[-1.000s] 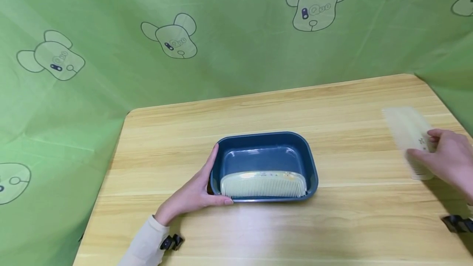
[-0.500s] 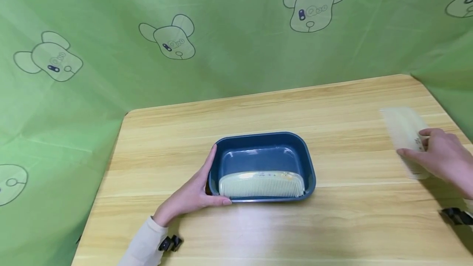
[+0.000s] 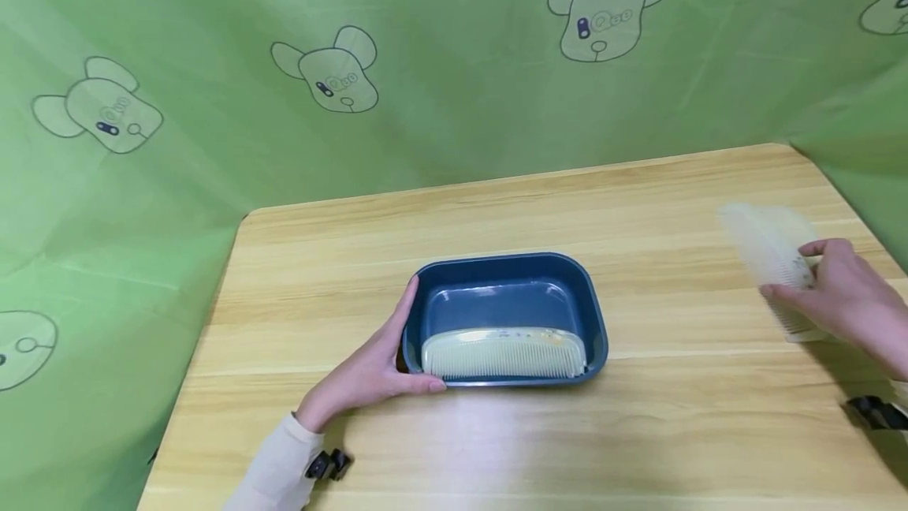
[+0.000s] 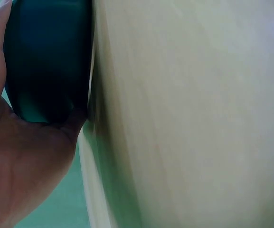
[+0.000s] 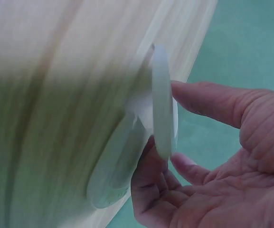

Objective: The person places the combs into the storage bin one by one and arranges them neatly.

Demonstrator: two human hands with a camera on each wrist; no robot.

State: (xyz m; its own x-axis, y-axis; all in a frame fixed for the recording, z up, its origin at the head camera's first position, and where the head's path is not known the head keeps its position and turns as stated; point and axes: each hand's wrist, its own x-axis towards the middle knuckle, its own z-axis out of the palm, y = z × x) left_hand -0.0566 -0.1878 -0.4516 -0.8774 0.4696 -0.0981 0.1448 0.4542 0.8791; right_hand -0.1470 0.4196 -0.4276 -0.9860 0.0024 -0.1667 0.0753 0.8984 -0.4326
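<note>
In the head view, a dark blue plastic basin stands on the table with a pale comb lying along its near side. My left hand grips the basin's left end, thumb along the near rim and a finger up the side. At the far right, my right hand pinches another pale comb, blurred in the head view. The right wrist view has this comb edge-on between thumb and fingers. Beneath it, a further comb rests on the table.
The wooden table has rounded far corners. A green cloth printed with animal heads hangs behind it and at both sides. Small black devices sit at both wrists.
My right hand has moved slightly left, and its comb has tilted up from the comb below. The left hand, the basin and the comb inside stay in place.
</note>
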